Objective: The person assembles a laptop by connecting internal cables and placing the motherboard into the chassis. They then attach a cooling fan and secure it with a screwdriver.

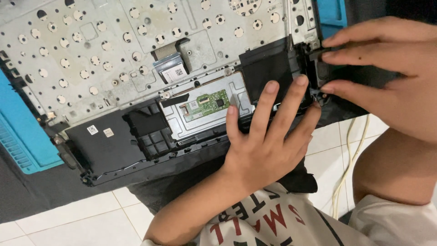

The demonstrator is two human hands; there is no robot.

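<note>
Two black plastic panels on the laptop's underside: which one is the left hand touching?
The right-hand black plastic panel, beside the touchpad board: the left hand rests fingers on it. The larger left black panel, with two white stickers, is untouched.

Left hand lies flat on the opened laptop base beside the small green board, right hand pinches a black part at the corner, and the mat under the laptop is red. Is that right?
Not quite: the mat is blue, not red, as the head view shows. The rest holds: the left hand lies flat on the laptop base beside the green board, and the right hand pinches a black part at the corner.
</note>
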